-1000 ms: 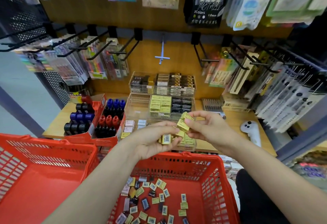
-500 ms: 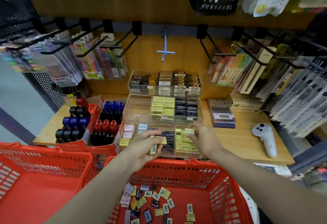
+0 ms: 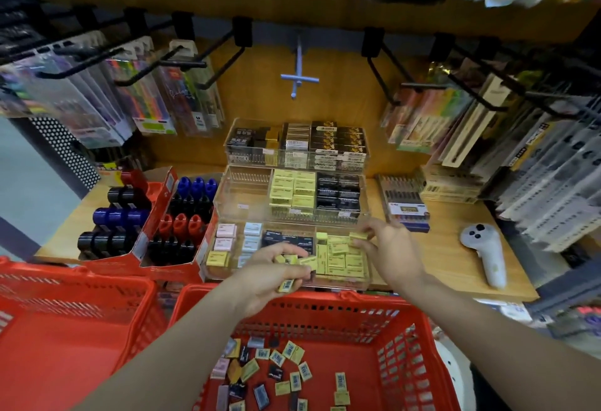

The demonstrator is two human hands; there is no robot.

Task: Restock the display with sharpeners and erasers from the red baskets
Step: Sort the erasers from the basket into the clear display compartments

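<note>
Restock partway: right hand (image 3: 392, 256) pinches a yellow eraser (image 3: 358, 235) over the near tray (image 3: 338, 284), left hand (image 3: 276, 275) clutches several, many erasers (image 3: 286, 373) left in the red basket (image 3: 419, 375) below the worktop's front edge

Colour key, placed from the clear front tray (image 3: 208, 267). Your left hand (image 3: 270, 280) holds yellow erasers (image 3: 294, 261); one shows a black barcode on white. Inside the tray: pale pink and pale blue erasers (image 3: 252, 229) at left, black in the middle, yellow at right. Left of the tray: blue, red and black sharpeners (image 3: 182, 225) in a red carton. Below it: two red baskets (image 3: 419, 339), the nearer strewn with yellow, black and pink erasers. Right of it: a white controller (image 3: 487, 254) on tan wood.
</note>
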